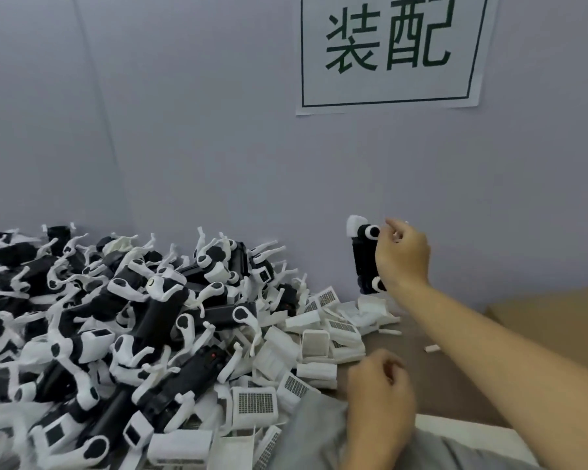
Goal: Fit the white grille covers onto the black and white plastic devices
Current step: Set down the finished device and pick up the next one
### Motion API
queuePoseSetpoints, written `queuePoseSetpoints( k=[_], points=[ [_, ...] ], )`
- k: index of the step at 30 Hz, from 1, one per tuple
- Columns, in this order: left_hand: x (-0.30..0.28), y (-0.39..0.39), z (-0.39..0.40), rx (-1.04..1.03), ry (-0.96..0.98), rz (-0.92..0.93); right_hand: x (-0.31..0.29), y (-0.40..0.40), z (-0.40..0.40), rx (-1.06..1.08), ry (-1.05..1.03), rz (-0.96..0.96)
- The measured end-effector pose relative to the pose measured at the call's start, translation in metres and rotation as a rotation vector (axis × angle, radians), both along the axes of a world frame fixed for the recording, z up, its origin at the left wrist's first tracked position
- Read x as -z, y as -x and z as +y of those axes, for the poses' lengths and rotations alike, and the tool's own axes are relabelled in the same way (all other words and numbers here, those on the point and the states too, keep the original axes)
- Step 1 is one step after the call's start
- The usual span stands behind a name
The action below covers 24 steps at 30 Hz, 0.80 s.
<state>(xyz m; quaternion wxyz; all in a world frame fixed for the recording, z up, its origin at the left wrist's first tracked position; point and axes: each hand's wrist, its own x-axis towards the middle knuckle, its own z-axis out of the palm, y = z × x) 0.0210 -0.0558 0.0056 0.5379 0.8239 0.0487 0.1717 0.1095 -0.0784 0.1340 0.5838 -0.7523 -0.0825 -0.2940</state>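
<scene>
My right hand [403, 254] grips a black and white device [364, 256] and holds it upright in the air near the grey wall, a white part at its top end. My left hand [381, 395] hovers low over the table with fingers loosely curled, and I see nothing in it. A large heap of black and white devices [133, 317] fills the left half of the table. Loose white grille covers [255, 403] lie scattered along the heap's right edge, between the heap and my left hand.
A grey wall [218, 147] rises right behind the table, with a paper sign [391, 49] in green characters on it. A brown cardboard surface [554, 320] lies at the right. A small white scrap [431, 348] lies on the brown tabletop.
</scene>
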Motion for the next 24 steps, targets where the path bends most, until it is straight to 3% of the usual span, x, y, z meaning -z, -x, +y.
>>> queuePoseSetpoints(
  k=[4,7,9,12,14,20,24],
  points=[
    [-0.012,0.025,0.012,-0.14,0.195,-0.125,0.01,0.03,-0.051,-0.039,-0.227,0.299],
    [-0.022,0.031,0.003,-0.094,0.465,-0.136,0.032,0.064,-0.075,-0.241,-0.428,0.546],
    [-0.027,0.034,0.008,0.021,0.544,-0.097,0.045,0.083,-0.079,-0.316,-0.481,0.605],
    [-0.03,0.041,0.001,0.225,0.539,-0.026,0.062,0.095,-0.073,-0.409,-0.568,0.602],
    [-0.027,0.038,0.001,0.237,0.515,-0.009,0.071,0.094,-0.067,-0.386,-0.59,0.535],
    [-0.021,0.028,0.004,0.132,0.526,-0.029,0.091,0.092,-0.056,-0.208,-0.432,0.368],
    [-0.022,0.023,0.016,-0.093,0.718,-0.122,0.106,0.1,-0.052,-0.218,-0.109,0.253]
  ],
)
